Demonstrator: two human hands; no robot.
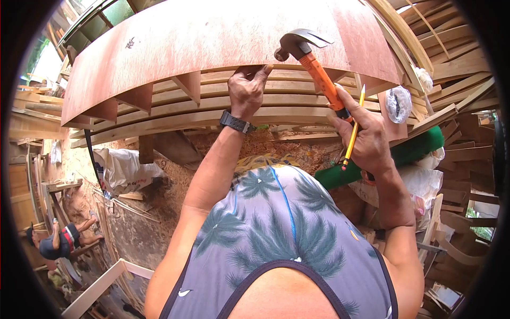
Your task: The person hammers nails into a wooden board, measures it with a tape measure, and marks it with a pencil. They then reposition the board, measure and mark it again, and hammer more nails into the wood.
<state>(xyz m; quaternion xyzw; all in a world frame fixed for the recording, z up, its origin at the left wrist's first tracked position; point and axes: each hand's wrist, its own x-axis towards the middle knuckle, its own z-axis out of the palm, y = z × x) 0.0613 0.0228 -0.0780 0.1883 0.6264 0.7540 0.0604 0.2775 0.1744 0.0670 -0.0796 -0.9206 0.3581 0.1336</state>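
Note:
My right hand (366,130) is closed around the orange handle of a claw hammer (322,77), whose dark head is raised over the panel's front edge. A yellow pencil (355,126) with a pink eraser is also tucked in that hand, its point upward. At the near edge of a reddish plywood panel (212,34), my left hand (247,93) is closed, thumb against the edge. Its fingertips are partly hidden under the panel. Triangular plywood pieces (188,85) stand beneath the panel, and long wooden strips (212,106) run below them.
Stacked lumber (451,42) fills the right side. A green roll (417,154) lies by my right forearm. White sacks (125,167) sit at lower left, on ground with wood shavings. Another person (56,242) is at far left, near a pale wooden frame (95,287).

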